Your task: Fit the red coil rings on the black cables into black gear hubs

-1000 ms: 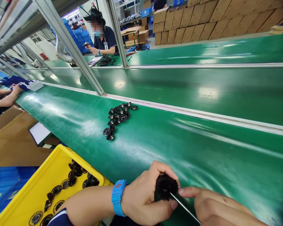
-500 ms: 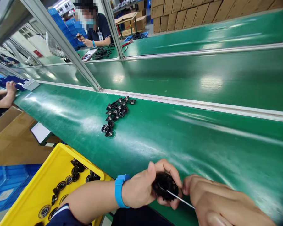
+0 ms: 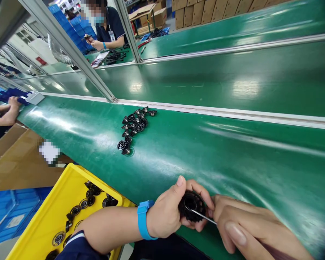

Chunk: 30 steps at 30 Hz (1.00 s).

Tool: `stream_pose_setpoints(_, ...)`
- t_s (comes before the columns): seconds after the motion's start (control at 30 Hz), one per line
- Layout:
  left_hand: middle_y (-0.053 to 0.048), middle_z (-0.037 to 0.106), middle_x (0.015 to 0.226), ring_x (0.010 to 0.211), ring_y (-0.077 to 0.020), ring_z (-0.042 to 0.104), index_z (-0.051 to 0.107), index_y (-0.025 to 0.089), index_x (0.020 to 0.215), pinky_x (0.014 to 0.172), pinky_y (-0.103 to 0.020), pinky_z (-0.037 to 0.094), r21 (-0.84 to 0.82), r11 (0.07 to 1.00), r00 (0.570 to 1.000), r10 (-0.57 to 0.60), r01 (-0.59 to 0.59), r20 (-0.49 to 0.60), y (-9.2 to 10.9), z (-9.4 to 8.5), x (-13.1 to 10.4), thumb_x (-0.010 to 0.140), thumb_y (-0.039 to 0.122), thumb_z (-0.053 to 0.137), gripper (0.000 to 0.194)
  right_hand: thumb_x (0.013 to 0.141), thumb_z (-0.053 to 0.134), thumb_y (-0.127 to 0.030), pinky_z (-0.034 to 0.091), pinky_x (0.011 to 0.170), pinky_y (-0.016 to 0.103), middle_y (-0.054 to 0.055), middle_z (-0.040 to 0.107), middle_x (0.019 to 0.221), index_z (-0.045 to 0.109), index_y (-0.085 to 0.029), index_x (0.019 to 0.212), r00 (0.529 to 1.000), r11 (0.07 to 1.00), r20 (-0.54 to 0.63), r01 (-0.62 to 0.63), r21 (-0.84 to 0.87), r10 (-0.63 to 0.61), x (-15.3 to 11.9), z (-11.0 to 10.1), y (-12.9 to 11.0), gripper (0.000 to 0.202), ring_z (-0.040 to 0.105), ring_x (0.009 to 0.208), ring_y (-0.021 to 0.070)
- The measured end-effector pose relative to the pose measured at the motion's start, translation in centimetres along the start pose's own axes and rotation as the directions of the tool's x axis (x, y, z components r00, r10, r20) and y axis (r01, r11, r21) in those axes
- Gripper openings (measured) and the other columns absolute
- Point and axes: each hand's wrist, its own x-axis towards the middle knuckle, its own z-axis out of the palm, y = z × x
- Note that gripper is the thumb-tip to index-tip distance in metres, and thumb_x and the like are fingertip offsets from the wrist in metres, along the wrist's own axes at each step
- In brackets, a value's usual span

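My left hand (image 3: 169,209), a blue band at its wrist, is closed round a black toothed sprocket (image 3: 193,206) by its edge, with the hollow centre facing up. My right hand (image 3: 243,220) is closed on a thin metal pick (image 3: 204,216). The pick's curved tip lies inside the sprocket's centre hole; its handle is hidden in my fingers. Both hands are close together over the near edge of the green table. Farther off on the table lies a cluster of similar black sprockets (image 3: 139,126), some flat and some on edge.
A yellow bin (image 3: 29,224) holding several black sprockets stands at lower left, beside a cardboard box (image 3: 21,162) and blue crates (image 3: 5,213). A metal post (image 3: 76,54) rises from the white rail (image 3: 178,110). Co-workers sit at far left and across the table.
Both hands have shifted slightly up and to the right in view, still holding the sprocket and pick. The right thumb now shows more. The camera view has tilted a little.
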Motion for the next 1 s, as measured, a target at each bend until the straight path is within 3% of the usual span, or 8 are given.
stream_pose_setpoints(0.33, 0.001, 0.053, 0.056, 0.041, -0.0067, 0.038, 0.058, 0.014, 0.088, 0.037, -0.016, 0.025, 0.026, 0.999, 0.997, -0.04, 0.042, -0.069, 0.1, 0.1, -0.3, 0.099, 0.066, 0.025, 0.063, 0.105, 0.037, -0.037, 0.044, 0.062, 0.023, -0.002, 0.054, 0.065, 0.048, -0.02, 0.072, 0.995, 0.994, 0.021, -0.098, 0.048, 0.097, -0.6, 0.4, 0.4, 0.04, 0.057, 0.067, 0.0106)
stream_pose_setpoints(0.57, 0.002, 0.047, 0.052, 0.042, -0.0076, 0.04, 0.057, 0.015, 0.078, 0.037, -0.016, 0.025, 0.079, 0.996, 0.965, -0.029, 0.051, -0.262, -0.1, 1.0, -0.5, 0.096, 0.068, 0.031, 0.062, 0.106, 0.033, -0.034, 0.041, 0.061, 0.025, -0.002, 0.05, 0.066, 0.046, -0.021, 0.072, 0.999, 0.998, 0.0, -0.053, -0.019, 0.053, -0.2, 1.2, 0.3, 0.038, 0.051, 0.063, 0.0111)
stream_pose_setpoints(0.7, 0.001, 0.05, 0.06, 0.049, -0.0089, 0.043, 0.056, 0.016, 0.082, 0.041, -0.017, 0.029, 0.114, 0.99, 0.935, -0.041, 0.086, -0.353, -0.1, 1.4, -0.6, 0.097, 0.065, 0.034, 0.056, 0.103, 0.034, -0.022, 0.041, 0.065, 0.028, 0.0, 0.054, 0.072, 0.048, -0.021, 0.077, 1.0, 0.992, -0.012, -0.022, -0.125, 0.021, -0.1, 1.7, 0.2, 0.03, 0.051, 0.067, 0.0124)
stream_pose_setpoints(0.83, 0.002, 0.046, 0.059, 0.048, -0.0083, 0.04, 0.056, 0.016, 0.082, 0.042, -0.017, 0.027, 0.111, 0.99, 0.943, -0.046, 0.087, -0.33, -0.1, 1.6, -0.6, 0.097, 0.064, 0.035, 0.054, 0.101, 0.034, -0.016, 0.042, 0.067, 0.029, 0.002, 0.055, 0.076, 0.053, -0.02, 0.083, 1.0, 0.986, 0.004, 0.011, -0.169, -0.011, -0.3, 1.9, 0.7, 0.026, 0.052, 0.071, 0.0132)
stream_pose_setpoints(1.0, 0.002, 0.046, 0.061, 0.051, -0.0078, 0.042, 0.057, 0.015, 0.083, 0.046, -0.017, 0.031, 0.152, 0.988, 0.965, 0.003, 0.039, -0.264, -0.1, 1.5, -0.9, 0.098, 0.064, 0.035, 0.056, 0.102, 0.035, -0.019, 0.041, 0.063, 0.028, 0.0, 0.047, 0.065, 0.045, -0.02, 0.073, 0.996, 0.969, -0.036, 0.07, -0.236, -0.081, -0.9, 1.8, 0.5, 0.031, 0.047, 0.063, 0.0125)
